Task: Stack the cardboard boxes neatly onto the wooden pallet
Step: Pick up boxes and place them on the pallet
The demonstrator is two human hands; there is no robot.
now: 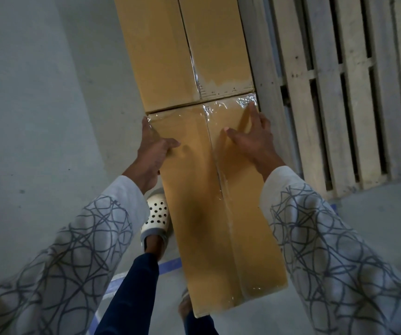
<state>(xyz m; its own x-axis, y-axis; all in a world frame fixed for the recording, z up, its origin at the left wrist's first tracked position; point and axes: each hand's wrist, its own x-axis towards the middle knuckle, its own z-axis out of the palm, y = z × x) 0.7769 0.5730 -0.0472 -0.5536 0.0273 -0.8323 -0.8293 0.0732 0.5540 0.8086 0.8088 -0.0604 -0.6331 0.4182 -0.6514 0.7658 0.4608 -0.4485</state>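
Box at centre is pinched edgewise by left hand and pressed by spread right hand; uneven push could skew it.

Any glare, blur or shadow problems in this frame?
Head view: dim, soft; glare on the clear tape at the far corner of the near cardboard box; a dark shadow across its top; patterned sleeves blurred; wide-angle lens tilts the wooden pallet slats.
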